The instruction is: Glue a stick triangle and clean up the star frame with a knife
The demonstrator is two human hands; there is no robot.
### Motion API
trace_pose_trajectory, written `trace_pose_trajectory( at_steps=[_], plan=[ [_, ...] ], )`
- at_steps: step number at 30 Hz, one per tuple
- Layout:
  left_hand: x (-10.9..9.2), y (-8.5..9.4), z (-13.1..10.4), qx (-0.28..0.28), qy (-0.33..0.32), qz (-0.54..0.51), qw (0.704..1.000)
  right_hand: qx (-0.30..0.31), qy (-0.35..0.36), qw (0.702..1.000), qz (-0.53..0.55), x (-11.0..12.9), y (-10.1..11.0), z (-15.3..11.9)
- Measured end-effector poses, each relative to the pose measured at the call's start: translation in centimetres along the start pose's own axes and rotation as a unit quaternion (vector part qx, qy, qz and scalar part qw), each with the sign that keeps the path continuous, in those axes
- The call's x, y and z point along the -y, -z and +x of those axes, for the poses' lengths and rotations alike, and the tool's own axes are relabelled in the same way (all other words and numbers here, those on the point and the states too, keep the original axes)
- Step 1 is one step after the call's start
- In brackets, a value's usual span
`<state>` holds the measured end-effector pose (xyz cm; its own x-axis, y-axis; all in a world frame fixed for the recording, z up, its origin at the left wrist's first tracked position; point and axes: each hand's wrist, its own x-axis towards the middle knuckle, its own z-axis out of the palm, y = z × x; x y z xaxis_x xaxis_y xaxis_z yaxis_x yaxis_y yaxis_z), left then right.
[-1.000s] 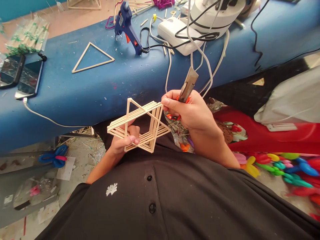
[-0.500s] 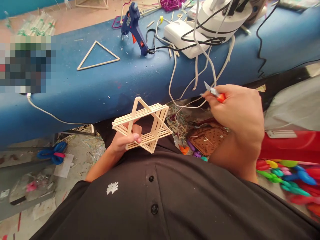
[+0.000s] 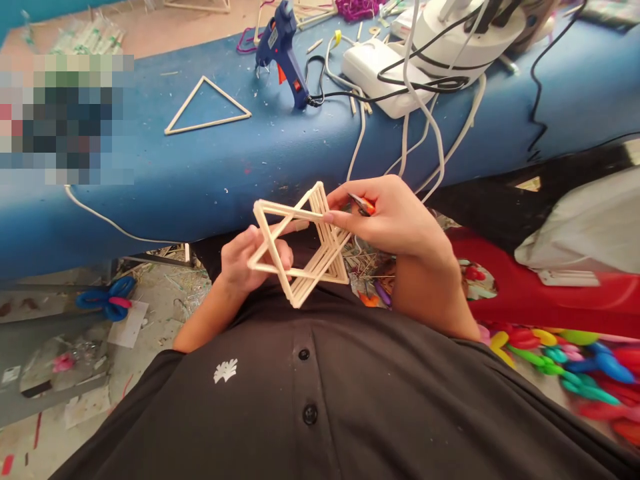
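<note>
A layered six-pointed star of thin wooden sticks (image 3: pixel 327 253) is held between both hands in front of my shirt. My left hand (image 3: pixel 243 257) grips it at its left side, some fingers reaching behind and through the star. With thumb and fingertips, my right hand (image 3: pixel 400 217) pinches the star's upper right edge. Tucked in that same hand is a craft knife (image 3: pixel 363 204) with an orange handle, its blade pointing up to the left; most of the handle is hidden in the palm. A single stick triangle (image 3: pixel 207 127) lies flat on the blue table (image 3: pixel 165 180).
A blue hot glue gun (image 3: pixel 286 57) stands on the table beside a white box (image 3: pixel 377 73) and a white round power strip (image 3: pixel 470 40). Cables hang over the table's front edge. Colourful balloons (image 3: pixel 565 360) lie at lower right near a red surface (image 3: pixel 500 287).
My right hand has come in leftward with the craft knife and now pinches the star too. The star has been turned and shifted slightly right. The whole view has moved a little.
</note>
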<state>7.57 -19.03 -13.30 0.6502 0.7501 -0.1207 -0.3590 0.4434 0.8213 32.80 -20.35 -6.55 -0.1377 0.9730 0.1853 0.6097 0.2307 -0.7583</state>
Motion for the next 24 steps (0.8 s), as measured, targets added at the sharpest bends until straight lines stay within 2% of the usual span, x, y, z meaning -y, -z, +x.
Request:
trace_pose_trajectory(
  at_steps=[3,5,9,12,20,24],
  plan=[
    [0.3,0.0,0.0,-0.047,-0.053,-0.040,0.997,0.001,-0.042,0.999,0.025,-0.6,-0.4,-0.4],
    [0.7,-0.2,0.0,-0.069,-0.077,-0.054,0.993,-0.028,-0.055,0.998,0.025,-0.9,-0.8,-0.7],
    [1.4,-1.0,0.0,-0.095,-0.104,-0.043,0.989,-0.072,-0.084,0.992,0.057,-0.9,-1.5,-1.1],
    [1.6,-1.5,0.0,-0.109,-0.109,-0.049,0.987,-0.080,-0.086,0.990,0.073,-0.8,-1.7,-1.2],
    [1.6,-1.2,-0.4,-0.062,-0.102,-0.061,0.991,-0.063,-0.092,0.990,0.092,-1.4,-1.6,-1.3],
    [1.5,-1.0,-0.5,-0.040,-0.083,-0.074,0.993,-0.059,-0.068,0.990,0.112,-2.1,-1.5,-1.1]
  ],
)
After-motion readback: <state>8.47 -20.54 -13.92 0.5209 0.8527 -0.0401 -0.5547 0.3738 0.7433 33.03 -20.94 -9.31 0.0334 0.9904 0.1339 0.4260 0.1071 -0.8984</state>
